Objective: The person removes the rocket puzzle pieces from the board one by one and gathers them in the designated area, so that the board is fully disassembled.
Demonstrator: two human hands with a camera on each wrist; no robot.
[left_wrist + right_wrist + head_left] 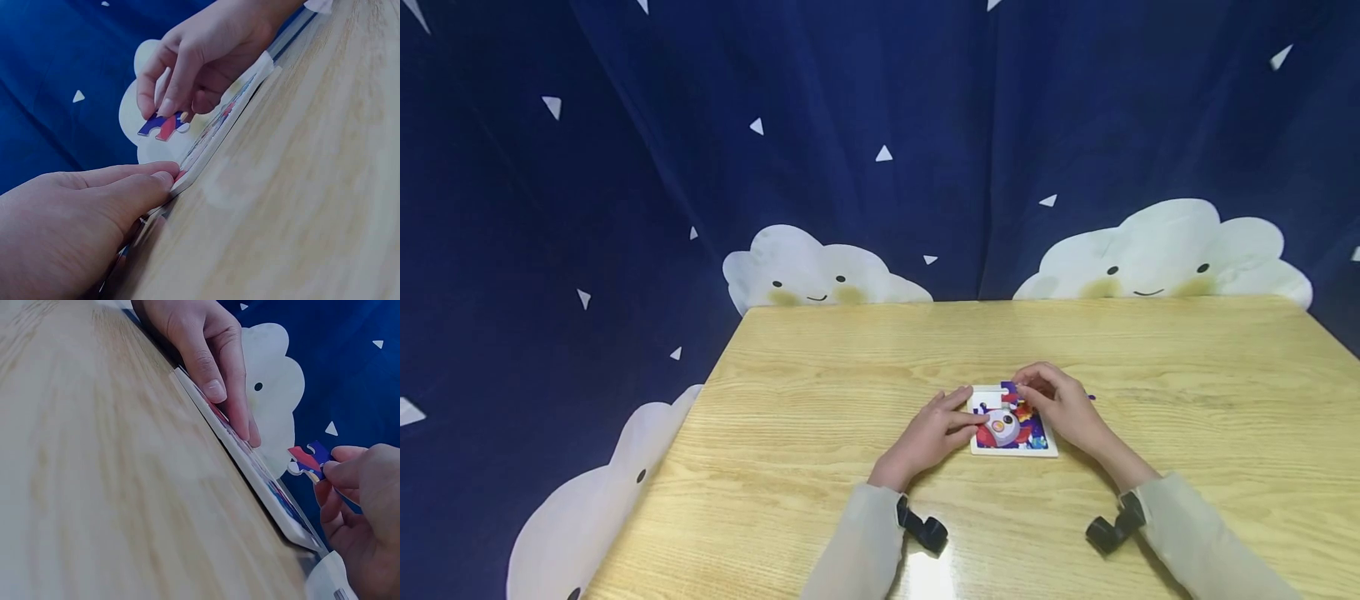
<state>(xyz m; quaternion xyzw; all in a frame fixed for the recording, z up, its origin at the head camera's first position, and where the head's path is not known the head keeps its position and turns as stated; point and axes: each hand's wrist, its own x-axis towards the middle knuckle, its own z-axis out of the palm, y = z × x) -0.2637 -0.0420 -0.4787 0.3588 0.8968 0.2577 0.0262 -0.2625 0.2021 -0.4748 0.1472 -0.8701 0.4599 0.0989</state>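
Note:
A jigsaw puzzle board (pixel 1011 452) with a white rim lies flat on the table, showing a pale round-faced cartoon creature with an orange-pink nose. Its upper left part shows bare white backing. My left hand (pixel 927 433) rests on the board's left side, fingers extended over the picture. Between thumb and fingertips, my right hand (pixel 1066 410) pinches a puzzle piece (pixel 165 127) in purple and red with a bit of white. In the right wrist view that piece (pixel 309 461) is held tilted above the board, near its far edge.
The wooden table (pixel 790 433) extends around the board on all sides. A small purple bit (pixel 1092 397) shows just beyond the right hand. Behind the table hangs a dark blue curtain (pixel 850 100) with white triangles and smiling clouds. Both wrists wear black camera straps.

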